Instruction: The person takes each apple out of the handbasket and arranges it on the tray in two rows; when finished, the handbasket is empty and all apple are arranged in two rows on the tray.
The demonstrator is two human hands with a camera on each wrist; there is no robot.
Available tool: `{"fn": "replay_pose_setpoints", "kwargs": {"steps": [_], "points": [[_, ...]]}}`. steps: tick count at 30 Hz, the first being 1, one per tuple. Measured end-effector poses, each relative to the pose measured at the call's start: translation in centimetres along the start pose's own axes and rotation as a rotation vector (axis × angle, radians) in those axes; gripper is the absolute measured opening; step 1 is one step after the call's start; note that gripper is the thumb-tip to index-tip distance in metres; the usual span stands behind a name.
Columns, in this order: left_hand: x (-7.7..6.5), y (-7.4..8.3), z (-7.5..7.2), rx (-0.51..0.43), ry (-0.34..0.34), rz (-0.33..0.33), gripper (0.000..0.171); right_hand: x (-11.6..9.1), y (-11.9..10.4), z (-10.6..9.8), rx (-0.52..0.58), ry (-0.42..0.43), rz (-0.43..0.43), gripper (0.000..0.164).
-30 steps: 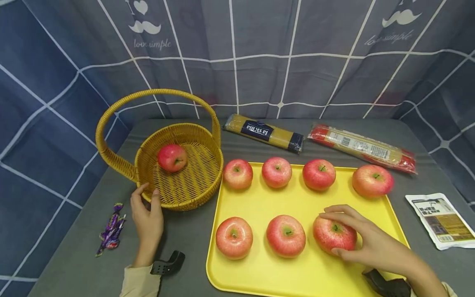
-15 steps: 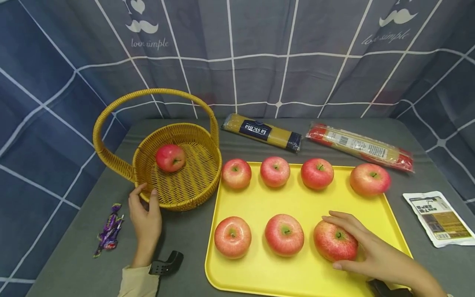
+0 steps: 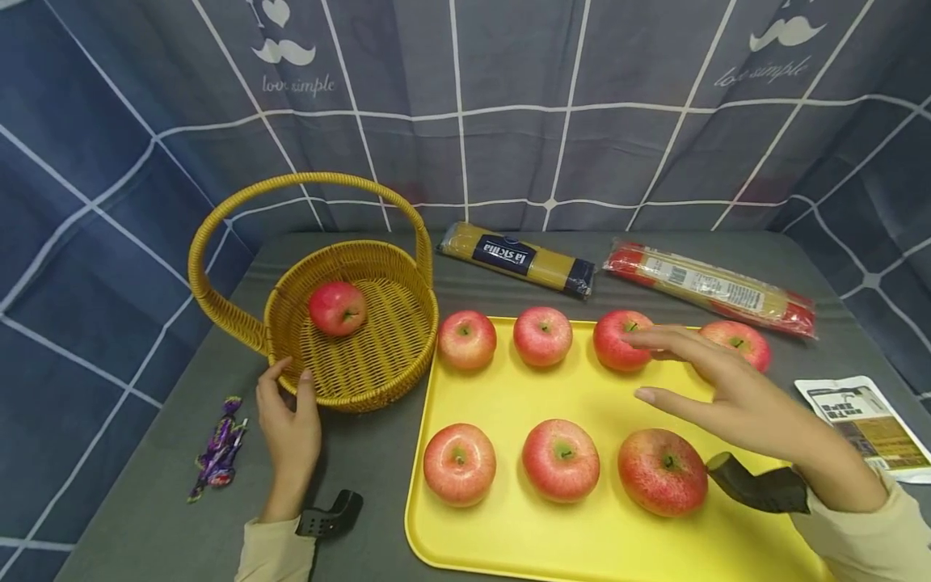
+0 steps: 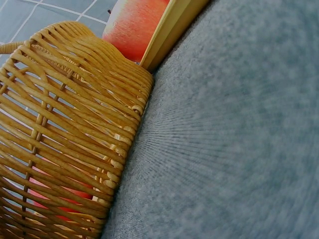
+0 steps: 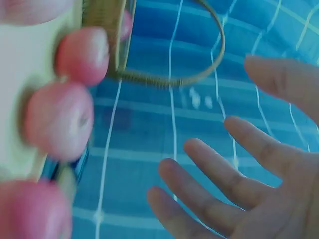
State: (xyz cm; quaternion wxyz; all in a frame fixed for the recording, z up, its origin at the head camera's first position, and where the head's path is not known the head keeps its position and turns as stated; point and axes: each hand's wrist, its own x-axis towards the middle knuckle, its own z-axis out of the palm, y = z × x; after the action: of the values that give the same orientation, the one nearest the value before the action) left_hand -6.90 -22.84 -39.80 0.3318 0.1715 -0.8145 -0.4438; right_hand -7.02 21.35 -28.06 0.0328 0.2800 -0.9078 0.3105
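My left hand (image 3: 292, 428) rests its fingertips at the near left rim of a yellow woven basket (image 3: 378, 396), which contains one red apple (image 3: 338, 309). Spread and holding nothing, my right hand (image 3: 735, 392) is above the right half of a yellow tray (image 3: 553, 541). Several apples lie on that tray in two rows. Just below the hand in the head view is a speckled apple (image 3: 663, 473). Its fingers overlap the back-row apple (image 3: 618, 341) and partly cover the rightmost apple (image 3: 749, 343). In the right wrist view the right hand's fingers (image 5: 214, 174) are apart.
Behind the tray lie a spaghetti pack (image 3: 516, 259) and a red-ended noodle pack (image 3: 713, 287). A white and brown pouch (image 3: 865, 424) lies at right, partly behind the forearm. Purple-wrapped candies (image 3: 220, 453) are left of my left hand. A checked curtain (image 3: 509, 153) encloses the back.
My right hand has lifted off the speckled apple and moved up and back towards the far row, its fingers opening. The left hand stays at the basket.
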Motion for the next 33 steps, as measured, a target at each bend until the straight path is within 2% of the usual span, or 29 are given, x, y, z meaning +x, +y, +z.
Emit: {"fn": "replay_pose_setpoints", "kwargs": {"steps": [3,9,14,17,22,26,30,33], "points": [[0.0,0.0,0.0,0.0,-0.007,-0.006,0.037,3.5,-1.2,0.7,-0.014,-0.053,-0.058,0.053],[0.1,0.1,0.2,-0.014,-0.022,-0.016,0.037,11.7,-3.7,4.1,-0.003,-0.171,-0.288,0.048],[0.1,0.0,0.0,-0.016,-0.028,-0.023,0.038,18.1,-6.4,7.6,-0.051,-0.262,-0.379,0.048],[0.1,-0.1,-0.1,-0.017,-0.034,-0.019,0.038,21.2,-7.9,9.5,-0.063,-0.307,-0.391,0.049],[0.0,0.0,-0.2,-0.017,-0.049,-0.012,0.039,25.7,-9.5,12.2,-0.065,-0.361,-0.335,0.05],[-0.1,0.0,-0.3,-0.009,-0.048,-0.009,0.039,28.5,-9.7,14.3,-0.078,-0.409,-0.235,0.052],[0.0,0.0,-0.3,0.0,-0.032,-0.001,0.037,30.4,-9.5,16.2,-0.027,-0.428,-0.106,0.055],[0.1,0.1,-0.1,0.007,-0.034,-0.002,0.038,30.7,-9.3,17.5,0.074,-0.435,-0.006,0.059]]}}
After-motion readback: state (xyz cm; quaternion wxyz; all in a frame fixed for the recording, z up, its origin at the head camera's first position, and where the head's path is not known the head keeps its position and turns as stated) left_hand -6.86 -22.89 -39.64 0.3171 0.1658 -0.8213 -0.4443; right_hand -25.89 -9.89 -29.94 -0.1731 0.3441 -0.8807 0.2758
